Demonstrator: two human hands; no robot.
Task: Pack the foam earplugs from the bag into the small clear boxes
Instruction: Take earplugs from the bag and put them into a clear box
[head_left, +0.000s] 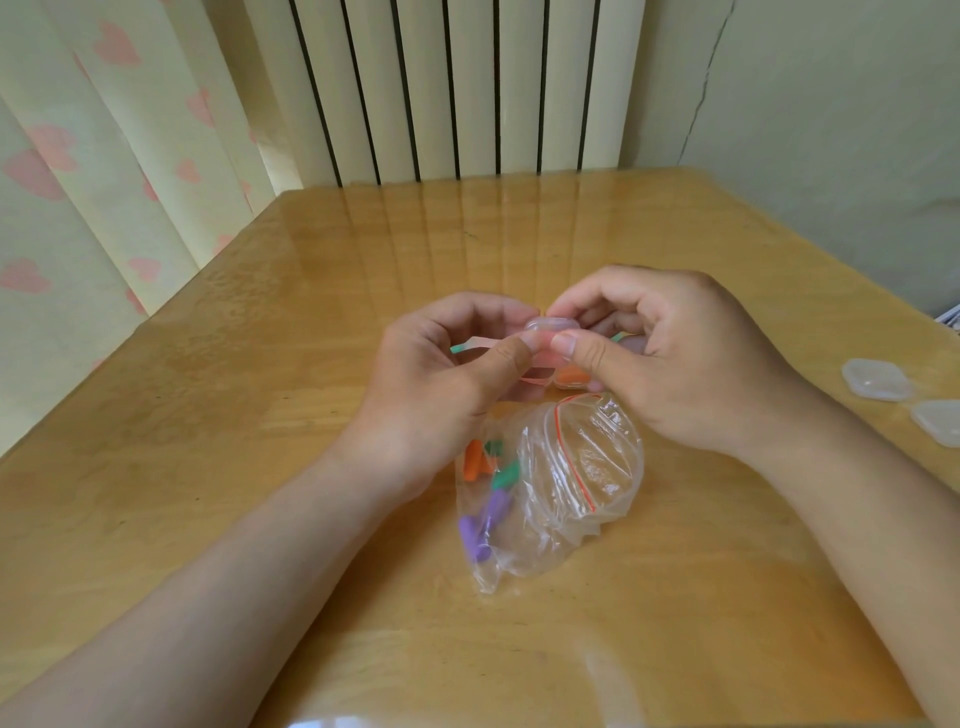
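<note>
Above glossy wooden table, left hand and right hand jointly pinch small clear plastic box, presumably to work its lid; clear zip bag of coloured foam earplugs lies between wrists.

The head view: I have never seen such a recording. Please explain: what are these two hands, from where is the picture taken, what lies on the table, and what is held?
There is no machine here: these are a person's two bare hands. The one picture comes from a camera worn on the person's head, looking forward and down. The left hand and the right hand both pinch one small clear box above the wooden table. Nearer to the person lies an open plastic bag with orange, green and purple foam earplugs inside. Just under the fingers shows a box with something orange in it. Two more clear boxes lie at the right. Whether the held box is filled, I cannot tell.
</note>
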